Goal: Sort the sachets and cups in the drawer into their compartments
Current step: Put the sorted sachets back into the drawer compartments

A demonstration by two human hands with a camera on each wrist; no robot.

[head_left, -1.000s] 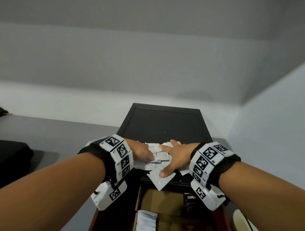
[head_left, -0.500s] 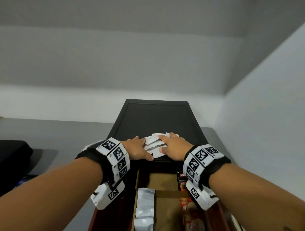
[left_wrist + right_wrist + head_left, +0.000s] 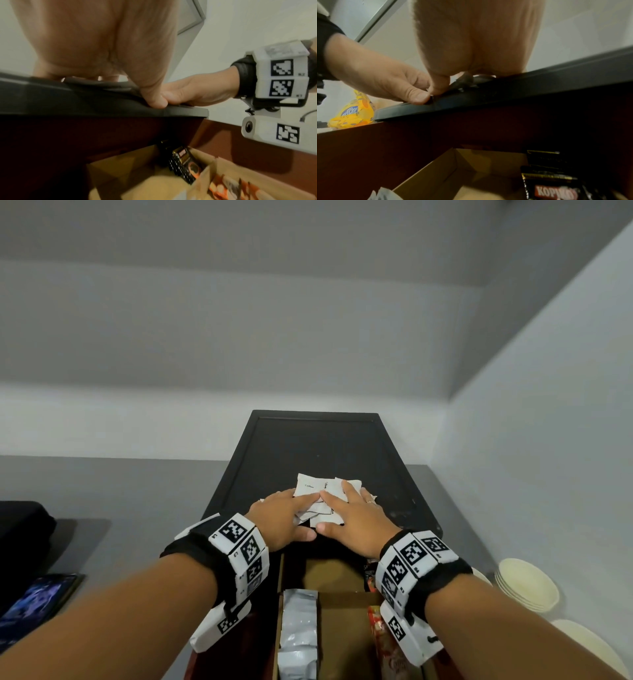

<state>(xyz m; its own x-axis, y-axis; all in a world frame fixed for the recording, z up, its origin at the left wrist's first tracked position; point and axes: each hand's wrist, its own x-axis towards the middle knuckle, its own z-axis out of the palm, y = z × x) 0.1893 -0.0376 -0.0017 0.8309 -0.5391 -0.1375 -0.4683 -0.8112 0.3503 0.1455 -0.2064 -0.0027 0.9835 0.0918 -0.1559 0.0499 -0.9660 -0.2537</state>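
Observation:
A heap of small white sachets (image 3: 310, 487) lies on the near part of a black tray (image 3: 308, 443) on top of the cabinet. My left hand (image 3: 291, 511) and right hand (image 3: 352, 508) lie side by side on the heap, fingers stretched flat over it, thumbs at the tray's front rim. In the left wrist view my left thumb (image 3: 154, 100) presses at the tray edge (image 3: 102, 111) with the right hand (image 3: 197, 92) next to it. Below, the open drawer's cardboard compartments (image 3: 342, 611) hold silver sachets (image 3: 297, 628), red sachets (image 3: 380, 642) and dark Kopiko packets (image 3: 553, 188).
Stacked white saucers (image 3: 527, 583) sit on the grey counter at the right, near the wall. A phone with a lit screen (image 3: 34, 601) and a black object (image 3: 20, 529) are at the left. A yellow packet (image 3: 353, 113) lies left of the tray.
Both hands have pushed the sachets away from the tray's front edge and drawn them into a tighter heap. More of the open drawer now shows below.

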